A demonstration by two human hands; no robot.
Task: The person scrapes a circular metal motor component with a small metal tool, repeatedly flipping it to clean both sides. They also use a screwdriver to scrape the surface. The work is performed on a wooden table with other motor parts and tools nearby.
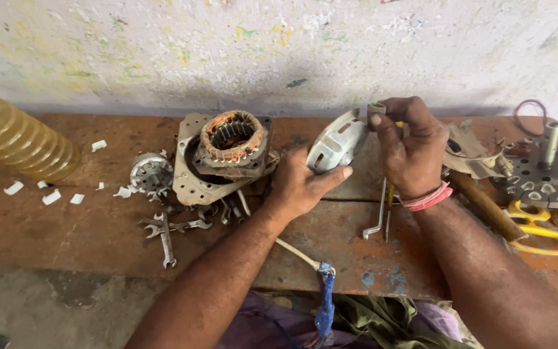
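Rusty worktop: left hand cups a metal motor cover; right hand fingers pinch its top edge, hiding the small piece there.

Bare counter lies open at the left front, between the scattered white scraps and the wrenches. Behind the wrenches, the stator on its plate and a small rotor crowd the middle. A ribbed hose blocks the far left. At the right, bent rods, yellow scissors and a slotted disc close the way.
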